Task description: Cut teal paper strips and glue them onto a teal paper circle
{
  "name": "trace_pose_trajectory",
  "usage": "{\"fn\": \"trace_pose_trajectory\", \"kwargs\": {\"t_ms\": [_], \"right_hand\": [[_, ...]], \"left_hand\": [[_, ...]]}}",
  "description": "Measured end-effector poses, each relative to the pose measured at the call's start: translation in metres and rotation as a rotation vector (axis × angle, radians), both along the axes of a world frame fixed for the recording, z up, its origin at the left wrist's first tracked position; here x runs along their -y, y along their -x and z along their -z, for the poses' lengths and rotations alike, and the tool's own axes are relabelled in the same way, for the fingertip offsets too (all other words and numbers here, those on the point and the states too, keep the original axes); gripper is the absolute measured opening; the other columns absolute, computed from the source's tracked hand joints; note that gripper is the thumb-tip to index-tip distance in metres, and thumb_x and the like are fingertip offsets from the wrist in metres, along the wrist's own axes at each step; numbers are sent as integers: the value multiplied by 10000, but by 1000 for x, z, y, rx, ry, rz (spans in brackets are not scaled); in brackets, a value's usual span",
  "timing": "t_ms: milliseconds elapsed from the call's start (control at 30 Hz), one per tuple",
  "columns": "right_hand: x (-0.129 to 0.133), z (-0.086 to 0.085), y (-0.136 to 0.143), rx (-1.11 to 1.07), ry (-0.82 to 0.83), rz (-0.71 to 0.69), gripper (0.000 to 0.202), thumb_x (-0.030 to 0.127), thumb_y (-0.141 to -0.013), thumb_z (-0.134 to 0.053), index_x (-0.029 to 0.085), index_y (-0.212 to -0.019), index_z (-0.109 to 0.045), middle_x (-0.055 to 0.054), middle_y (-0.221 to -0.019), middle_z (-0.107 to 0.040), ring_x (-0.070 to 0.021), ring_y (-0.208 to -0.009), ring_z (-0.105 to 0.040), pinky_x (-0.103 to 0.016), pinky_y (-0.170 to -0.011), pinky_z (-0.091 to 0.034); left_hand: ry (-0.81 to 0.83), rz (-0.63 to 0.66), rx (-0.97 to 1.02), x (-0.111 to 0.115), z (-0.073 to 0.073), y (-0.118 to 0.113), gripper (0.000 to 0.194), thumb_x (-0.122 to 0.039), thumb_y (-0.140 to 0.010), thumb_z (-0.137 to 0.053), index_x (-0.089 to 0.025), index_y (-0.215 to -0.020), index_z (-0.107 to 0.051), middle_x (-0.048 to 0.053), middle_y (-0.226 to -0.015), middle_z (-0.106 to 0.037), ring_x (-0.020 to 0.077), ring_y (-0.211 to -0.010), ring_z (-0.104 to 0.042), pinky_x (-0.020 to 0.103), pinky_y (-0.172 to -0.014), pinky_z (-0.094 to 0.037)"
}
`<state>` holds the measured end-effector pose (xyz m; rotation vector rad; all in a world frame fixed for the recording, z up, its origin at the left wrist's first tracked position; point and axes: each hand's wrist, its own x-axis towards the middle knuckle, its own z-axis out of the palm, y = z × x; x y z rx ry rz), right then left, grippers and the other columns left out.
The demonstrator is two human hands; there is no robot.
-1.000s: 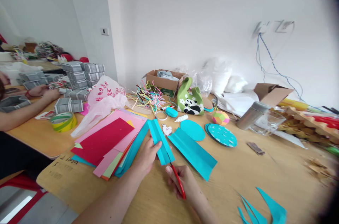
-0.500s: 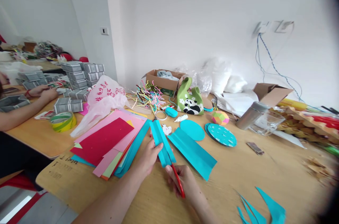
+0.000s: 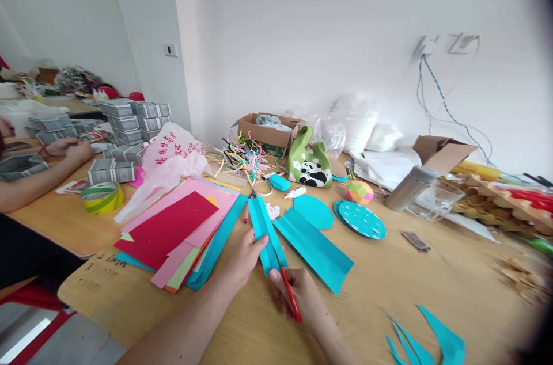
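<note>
My left hand pinches the left edge of a creased turquoise paper strip, thumb on top. Red-handled scissors are gripped in my right hand, their blades at a slit that runs up the strip from its near end. Right of the strip lies a larger folded turquoise sheet. Behind that is a turquoise disc, and a white-speckled disc rests farther right. A stack of coloured paper with a red sheet on top spreads to the left of my hands.
Turquoise offcuts lie at the lower right. A metal bottle leans by a clear cup. At the back stand a green panda bag and a cardboard box. Another person's hands are at the far left, near yellow tape.
The slit strip has shifted and turned slightly, and its two halves stand a little farther apart at the cut. My left hand has moved slightly right with it.
</note>
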<state>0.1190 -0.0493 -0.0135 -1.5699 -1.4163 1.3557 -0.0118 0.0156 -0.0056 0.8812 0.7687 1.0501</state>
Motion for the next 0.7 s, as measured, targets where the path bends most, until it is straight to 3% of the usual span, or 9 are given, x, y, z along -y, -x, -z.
{"fn": "trace_pose_trajectory", "kwargs": {"t_ms": [433,567,700], "right_hand": [[-1,-1,0,31,11,19,688,851,-659,-452,187,-480,-450,-3,-347,-476,-80,-288,-391,-208,-335,-239],[0,-4,1,21,33,44,703,874,-611,-465,185,-468,-465,-1,-344,-467,-85,-283,-393,-214,-324,-236],[0,-4,1,7,67,50,714,886,-584,-470,178,-490,-493,4,-344,-470,-81,-276,-385,-213,-319,-235]], "left_hand": [[-28,23,-7,1,11,-1,348,-386,-746,-686,-189,-1022,-609,62,-935,-733,257,-871,-690,352,-737,-526],[-52,-21,-40,0,13,-1,336,-377,-740,-698,-196,-1014,-624,55,-984,-723,243,-938,-668,326,-774,-514],[-5,-8,-50,0,7,1,265,-384,-733,-705,-201,-912,-637,46,-871,-729,237,-840,-684,329,-725,-524]]}}
